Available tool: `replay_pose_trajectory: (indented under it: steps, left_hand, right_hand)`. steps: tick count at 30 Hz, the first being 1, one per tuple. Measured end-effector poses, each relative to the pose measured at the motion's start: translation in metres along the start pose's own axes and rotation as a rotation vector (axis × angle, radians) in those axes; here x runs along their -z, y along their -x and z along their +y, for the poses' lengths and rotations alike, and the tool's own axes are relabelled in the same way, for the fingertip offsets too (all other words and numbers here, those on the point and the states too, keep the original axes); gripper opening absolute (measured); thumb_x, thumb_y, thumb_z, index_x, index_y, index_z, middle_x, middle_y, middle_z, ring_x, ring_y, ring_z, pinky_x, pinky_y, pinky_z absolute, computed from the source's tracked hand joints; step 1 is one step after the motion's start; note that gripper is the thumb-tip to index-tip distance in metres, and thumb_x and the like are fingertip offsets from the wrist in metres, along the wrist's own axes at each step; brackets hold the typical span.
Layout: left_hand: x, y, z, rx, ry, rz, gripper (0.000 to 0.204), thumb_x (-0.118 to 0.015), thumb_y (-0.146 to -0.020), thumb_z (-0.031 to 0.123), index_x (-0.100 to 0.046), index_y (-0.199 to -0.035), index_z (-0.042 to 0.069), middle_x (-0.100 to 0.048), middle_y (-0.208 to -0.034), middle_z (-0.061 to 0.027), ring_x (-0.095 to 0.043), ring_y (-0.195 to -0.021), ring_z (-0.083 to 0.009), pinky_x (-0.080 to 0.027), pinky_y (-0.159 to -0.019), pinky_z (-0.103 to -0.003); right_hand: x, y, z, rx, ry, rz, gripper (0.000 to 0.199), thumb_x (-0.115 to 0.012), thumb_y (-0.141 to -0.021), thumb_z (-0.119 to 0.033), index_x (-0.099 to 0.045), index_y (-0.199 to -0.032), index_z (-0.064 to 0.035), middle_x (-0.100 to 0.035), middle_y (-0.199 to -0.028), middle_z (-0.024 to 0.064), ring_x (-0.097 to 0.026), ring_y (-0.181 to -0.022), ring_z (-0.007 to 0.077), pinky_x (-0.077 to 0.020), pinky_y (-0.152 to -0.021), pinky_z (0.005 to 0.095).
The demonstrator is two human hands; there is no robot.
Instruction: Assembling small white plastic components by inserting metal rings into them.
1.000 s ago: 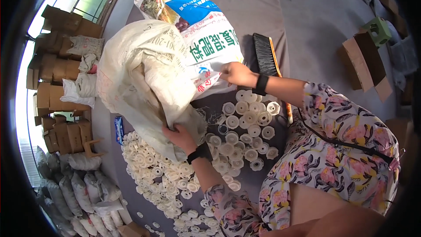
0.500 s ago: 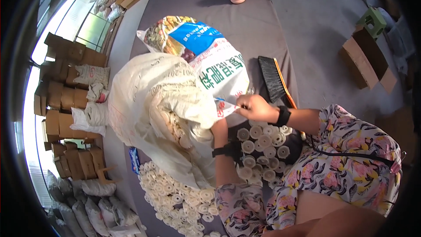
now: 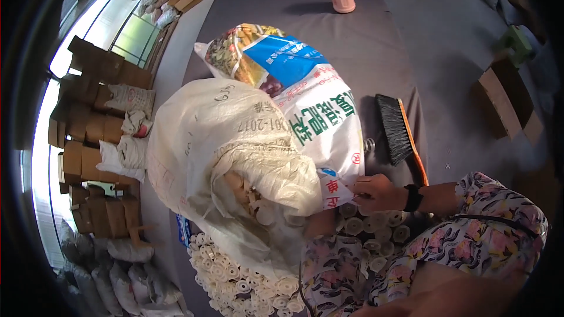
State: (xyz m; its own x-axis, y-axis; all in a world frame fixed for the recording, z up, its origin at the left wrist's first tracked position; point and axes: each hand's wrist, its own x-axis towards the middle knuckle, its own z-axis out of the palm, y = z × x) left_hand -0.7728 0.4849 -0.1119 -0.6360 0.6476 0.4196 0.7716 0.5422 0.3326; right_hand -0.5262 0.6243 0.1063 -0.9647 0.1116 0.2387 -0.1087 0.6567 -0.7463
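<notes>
The sack (image 3: 247, 120) gapes left of the right hand (image 3: 377, 194); the bag (image 3: 338, 97) spreads beyond those fingers, which pinch its corner, closed together. The brush (image 3: 393, 129) lies farther off, rightward. The left hand is hidden, its grip impossible to tell. White discs (image 3: 223, 273) lie nearer, leftward.

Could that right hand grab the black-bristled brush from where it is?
Probably yes: the brush lies just beyond the right hand, and nothing visible blocks the way. The hand seems to grip the white printed bag, though, so it might need to let go first.
</notes>
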Motion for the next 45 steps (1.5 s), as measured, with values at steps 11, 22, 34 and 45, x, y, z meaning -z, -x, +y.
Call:
replay_pose_trajectory:
  steps: [11,22,34,45]
  left_hand:
    - [0.035,0.040,-0.023,0.077,-0.020,-0.082,0.054,-0.063,-0.079,0.035,-0.051,-0.122,0.004,-0.054,-0.120,-0.0172,-0.049,-0.112,-0.0311,-0.035,-0.096,-0.040]
    - [0.031,0.019,-0.015,0.002,0.030,-0.172,0.054,-0.064,-0.078,0.034,-0.051,-0.121,0.004,-0.054,-0.120,-0.0171,-0.049,-0.111,-0.0304,-0.036,-0.095,-0.039]
    - [-0.002,0.008,0.009,-0.074,0.122,-0.334,0.054,-0.065,-0.077,0.032,-0.051,-0.121,0.004,-0.054,-0.119,-0.0171,-0.050,-0.110,-0.0296,-0.037,-0.095,-0.038]
    - [-0.002,0.075,0.015,-0.021,0.165,-0.511,0.054,-0.066,-0.076,0.031,-0.051,-0.121,0.004,-0.054,-0.119,-0.0170,-0.051,-0.110,-0.0289,-0.037,-0.094,-0.038]
  right_hand:
    - [-0.008,0.003,0.004,-0.092,-0.019,-0.046,0.010,-0.063,-0.075,-0.011,-0.059,-0.081,-0.0046,-0.053,-0.070,0.0095,-0.055,-0.060,0.0261,-0.0440,-0.053,0.0344]
    - [-0.003,0.007,-0.004,-0.120,-0.020,0.021,0.011,-0.063,-0.080,-0.016,-0.062,-0.083,-0.0052,-0.058,-0.074,0.0084,-0.058,-0.067,0.0257,-0.0462,-0.059,0.0334]
    - [-0.001,0.012,0.009,-0.076,-0.047,-0.001,0.012,-0.064,-0.081,-0.011,-0.059,-0.076,-0.0011,-0.058,-0.073,0.0115,-0.057,-0.067,0.0272,-0.0452,-0.059,0.0333]
    - [0.004,0.005,0.019,-0.069,-0.018,0.020,0.012,-0.065,-0.080,-0.010,-0.061,-0.079,0.0010,-0.061,-0.074,0.0126,-0.060,-0.067,0.0266,-0.0468,-0.060,0.0332]
